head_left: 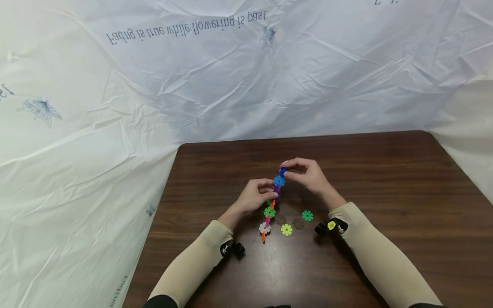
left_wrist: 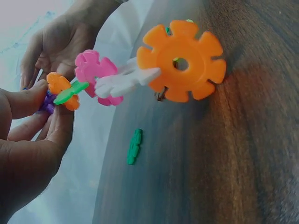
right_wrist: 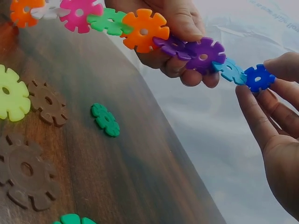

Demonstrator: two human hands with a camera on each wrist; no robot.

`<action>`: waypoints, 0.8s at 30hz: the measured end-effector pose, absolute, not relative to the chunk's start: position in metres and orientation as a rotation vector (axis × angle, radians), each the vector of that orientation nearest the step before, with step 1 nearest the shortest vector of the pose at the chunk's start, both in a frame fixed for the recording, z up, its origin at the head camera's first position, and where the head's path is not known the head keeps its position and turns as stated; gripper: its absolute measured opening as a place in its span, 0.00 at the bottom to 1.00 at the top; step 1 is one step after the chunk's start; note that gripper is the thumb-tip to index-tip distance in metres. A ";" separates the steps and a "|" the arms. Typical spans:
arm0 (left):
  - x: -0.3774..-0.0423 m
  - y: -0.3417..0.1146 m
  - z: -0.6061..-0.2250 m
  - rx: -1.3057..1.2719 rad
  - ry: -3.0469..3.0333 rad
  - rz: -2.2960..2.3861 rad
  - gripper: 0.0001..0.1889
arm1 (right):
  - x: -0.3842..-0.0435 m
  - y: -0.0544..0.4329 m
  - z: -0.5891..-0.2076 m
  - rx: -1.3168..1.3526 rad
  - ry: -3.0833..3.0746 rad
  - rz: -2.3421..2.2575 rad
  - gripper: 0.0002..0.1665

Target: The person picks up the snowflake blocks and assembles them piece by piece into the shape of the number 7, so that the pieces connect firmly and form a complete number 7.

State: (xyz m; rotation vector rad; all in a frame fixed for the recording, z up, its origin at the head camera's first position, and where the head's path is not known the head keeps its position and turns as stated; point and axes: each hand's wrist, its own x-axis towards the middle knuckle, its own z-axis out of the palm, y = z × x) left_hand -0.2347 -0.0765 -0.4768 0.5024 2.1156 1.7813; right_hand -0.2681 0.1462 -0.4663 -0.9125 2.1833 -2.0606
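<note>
A chain of slotted plastic flower discs hangs between both hands above the table. My left hand (head_left: 252,196) pinches a purple disc (right_wrist: 212,49) partway along it. With thumb and fingers, my right hand (head_left: 308,173) holds the dark blue disc (right_wrist: 266,77) at the far end, joined to a light blue disc (right_wrist: 229,70). From the left hand back toward the body run an orange disc (right_wrist: 145,21), a green disc (right_wrist: 108,24), a pink disc (right_wrist: 70,18), a white disc (left_wrist: 121,84) and an end orange disc (left_wrist: 161,51).
On the brown wooden table (head_left: 385,192) lie a yellow-green disc (head_left: 286,233), two brown discs (right_wrist: 46,102) and a green disc (head_left: 307,219); another green disc (right_wrist: 105,120) lies apart. A white printed sheet (head_left: 231,85) hangs behind the table's far edge.
</note>
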 end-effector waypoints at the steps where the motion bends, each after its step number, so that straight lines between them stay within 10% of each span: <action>1: -0.235 -0.077 -0.477 0.503 2.117 1.779 0.16 | -0.268 0.146 -0.467 -0.910 2.183 -2.058 0.14; 24: -0.237 -0.071 -0.483 0.423 1.889 2.054 0.13 | -0.265 0.139 -0.470 -0.932 2.205 -2.018 0.13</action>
